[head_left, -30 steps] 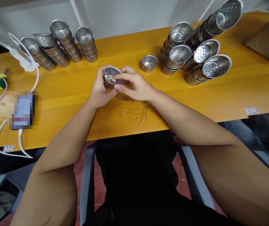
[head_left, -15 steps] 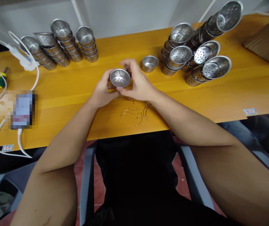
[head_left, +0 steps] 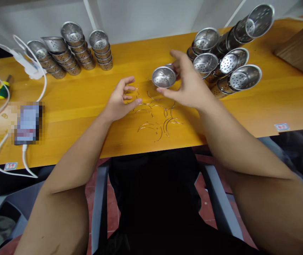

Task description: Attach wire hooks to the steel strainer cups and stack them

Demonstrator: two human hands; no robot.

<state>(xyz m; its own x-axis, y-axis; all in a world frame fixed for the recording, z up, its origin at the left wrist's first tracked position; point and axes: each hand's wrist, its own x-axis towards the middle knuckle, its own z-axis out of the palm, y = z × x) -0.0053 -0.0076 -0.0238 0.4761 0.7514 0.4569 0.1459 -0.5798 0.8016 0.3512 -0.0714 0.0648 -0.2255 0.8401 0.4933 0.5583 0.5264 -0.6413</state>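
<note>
My right hand [head_left: 187,81] holds a perforated metal cup [head_left: 164,77] by its right side, thumb at the near rim and fingers behind. The cup's open mouth faces up toward me, and it partly hides another cup behind it. To the left, my left hand [head_left: 122,100] hovers over the table with fingers curved apart and nothing in them. Below and between the hands lie several thin curved wires [head_left: 148,125], scattered on the yellow wooden table [head_left: 125,141].
Nested stacks of perforated cups stand at the back left [head_left: 73,46] and right [head_left: 231,65]. A phone [head_left: 27,124] with a white cable and a green-yellow screwdriver [head_left: 3,90] lie at left. A cardboard box [head_left: 301,53] occupies the far right.
My right hand has carried the cup rightward, beside the lone cup near the right stacks. My left hand has let go of it and stays near its former place, fingers opened.
</note>
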